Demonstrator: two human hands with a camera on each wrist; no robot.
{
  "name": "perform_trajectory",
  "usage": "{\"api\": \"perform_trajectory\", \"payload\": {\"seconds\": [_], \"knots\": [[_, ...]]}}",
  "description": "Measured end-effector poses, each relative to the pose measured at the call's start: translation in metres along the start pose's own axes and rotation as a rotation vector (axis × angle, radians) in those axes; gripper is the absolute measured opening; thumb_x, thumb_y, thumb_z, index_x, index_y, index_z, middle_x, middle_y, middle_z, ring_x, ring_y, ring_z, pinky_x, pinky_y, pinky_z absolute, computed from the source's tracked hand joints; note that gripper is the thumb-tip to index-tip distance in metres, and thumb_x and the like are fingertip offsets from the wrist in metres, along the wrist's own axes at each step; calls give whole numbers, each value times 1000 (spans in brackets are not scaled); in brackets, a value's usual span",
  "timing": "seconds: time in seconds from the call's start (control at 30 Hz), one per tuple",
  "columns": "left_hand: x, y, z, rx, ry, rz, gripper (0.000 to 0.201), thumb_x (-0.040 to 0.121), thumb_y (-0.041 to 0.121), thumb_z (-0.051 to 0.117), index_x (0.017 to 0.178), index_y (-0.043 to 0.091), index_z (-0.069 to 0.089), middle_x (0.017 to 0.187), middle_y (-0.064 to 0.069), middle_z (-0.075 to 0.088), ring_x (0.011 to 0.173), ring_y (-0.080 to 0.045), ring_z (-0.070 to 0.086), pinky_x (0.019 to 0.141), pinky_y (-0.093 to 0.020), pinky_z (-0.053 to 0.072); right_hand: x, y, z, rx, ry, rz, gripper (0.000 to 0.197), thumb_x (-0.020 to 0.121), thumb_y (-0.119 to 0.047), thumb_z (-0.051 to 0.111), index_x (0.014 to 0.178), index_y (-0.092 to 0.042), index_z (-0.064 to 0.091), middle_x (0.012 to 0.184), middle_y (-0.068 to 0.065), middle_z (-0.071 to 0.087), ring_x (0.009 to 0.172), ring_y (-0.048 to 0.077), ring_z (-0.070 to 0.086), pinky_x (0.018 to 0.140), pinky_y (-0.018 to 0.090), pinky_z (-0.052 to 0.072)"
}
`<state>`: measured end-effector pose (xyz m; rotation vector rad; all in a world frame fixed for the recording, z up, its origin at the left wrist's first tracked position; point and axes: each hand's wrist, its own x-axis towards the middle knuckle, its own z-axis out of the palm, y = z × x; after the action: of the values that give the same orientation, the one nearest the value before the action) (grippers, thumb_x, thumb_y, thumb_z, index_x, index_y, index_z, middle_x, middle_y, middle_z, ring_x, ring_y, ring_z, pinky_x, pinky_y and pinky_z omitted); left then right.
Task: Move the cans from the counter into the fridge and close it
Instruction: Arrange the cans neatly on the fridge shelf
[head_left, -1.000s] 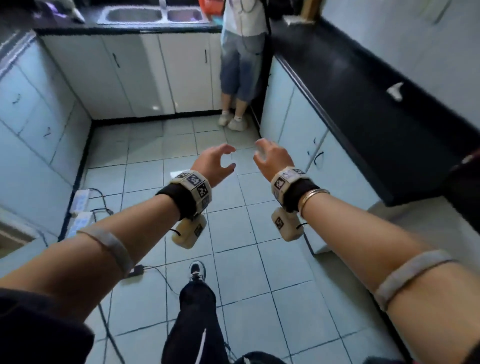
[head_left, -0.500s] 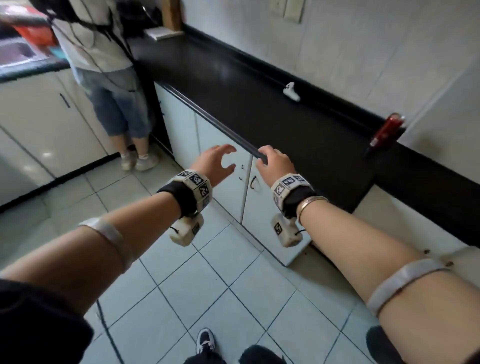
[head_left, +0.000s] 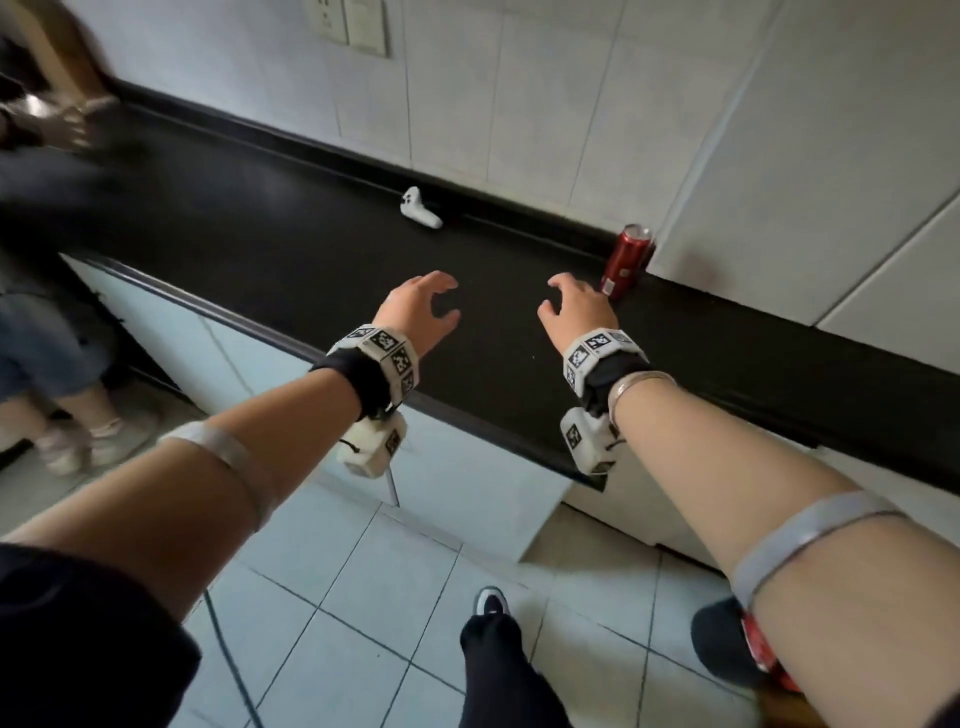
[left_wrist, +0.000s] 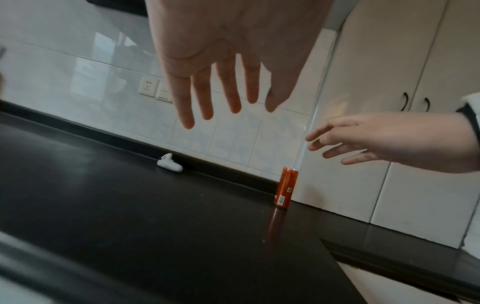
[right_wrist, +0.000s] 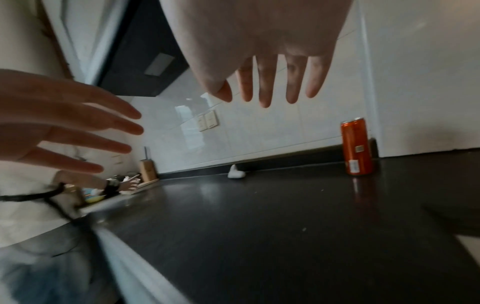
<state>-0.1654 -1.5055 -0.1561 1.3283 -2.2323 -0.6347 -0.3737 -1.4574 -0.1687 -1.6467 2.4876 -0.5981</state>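
Note:
One slim red can (head_left: 627, 261) stands upright on the black counter (head_left: 291, 260), far back against a white cabinet side. It also shows in the left wrist view, can (left_wrist: 285, 190), and in the right wrist view, can (right_wrist: 356, 146). My right hand (head_left: 574, 306) hovers above the counter just left of the can and nearer me, fingers spread, holding nothing. My left hand (head_left: 423, 306) hovers further left over bare counter, fingers loosely spread and empty. No fridge is identifiable in these views.
A small white object (head_left: 420, 209) lies at the counter's back edge, left of the can. Another person (head_left: 62, 364) stands at the far left by the counter. A white tall cabinet (head_left: 831, 156) rises right of the can. White base cabinets (head_left: 467, 478) and tiled floor lie below.
My view has swung right from the floor and sink corner to the black counter. Both hands have come over the counter, and the red can is now close to my right hand.

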Motion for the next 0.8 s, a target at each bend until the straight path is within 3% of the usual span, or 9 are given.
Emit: {"api": "perform_trajectory", "payload": {"seconds": [0.1, 0.37, 0.5, 0.53, 0.63, 0.8], "knots": [[63, 15, 22, -1, -4, 15, 40, 84, 20, 63, 123, 14, 55, 122, -9, 60, 111, -25, 56, 92, -25, 41, 60, 36, -8, -56, 20, 74, 39, 92, -29, 49, 130, -20, 48, 130, 8, 54, 117, 32, 52, 89, 39, 45], [206, 48, 87, -4, -62, 25, 41, 85, 21, 62, 125, 15, 54, 124, -6, 60, 113, -23, 56, 94, -25, 39, 201, 119, -14, -108, -34, 231, 46, 89, -31, 57, 131, -19, 45, 136, 11, 47, 121, 36, 48, 97, 42, 43], [221, 41, 104, 21, -107, 21, 41, 85, 21, 62, 125, 15, 54, 123, -6, 60, 111, -23, 56, 93, -26, 40, 219, 133, 4, -103, -62, 248, 55, 86, -32, 62, 136, -21, 40, 145, 7, 36, 128, 35, 41, 101, 47, 41], [285, 41, 144, 37, -167, -16, 41, 85, 22, 62, 124, 15, 54, 123, -6, 60, 111, -23, 56, 94, -26, 40, 277, 164, 30, -83, -105, 357, 60, 86, -32, 64, 138, -23, 36, 148, 7, 32, 131, 34, 38, 103, 48, 39], [280, 41, 147, 31, -187, 2, 40, 85, 22, 61, 124, 16, 54, 124, -4, 59, 114, -21, 55, 96, -26, 39, 277, 166, 30, -34, -156, 354, 68, 85, -31, 67, 142, -25, 30, 152, 8, 23, 134, 35, 33, 106, 50, 37], [290, 39, 170, 27, -217, 24, 40, 84, 22, 62, 124, 17, 54, 123, -5, 58, 115, -20, 54, 97, -28, 40, 291, 172, 37, 32, -224, 370, 71, 82, -27, 71, 140, -23, 31, 145, 14, 29, 125, 39, 46, 100, 48, 42]]}}
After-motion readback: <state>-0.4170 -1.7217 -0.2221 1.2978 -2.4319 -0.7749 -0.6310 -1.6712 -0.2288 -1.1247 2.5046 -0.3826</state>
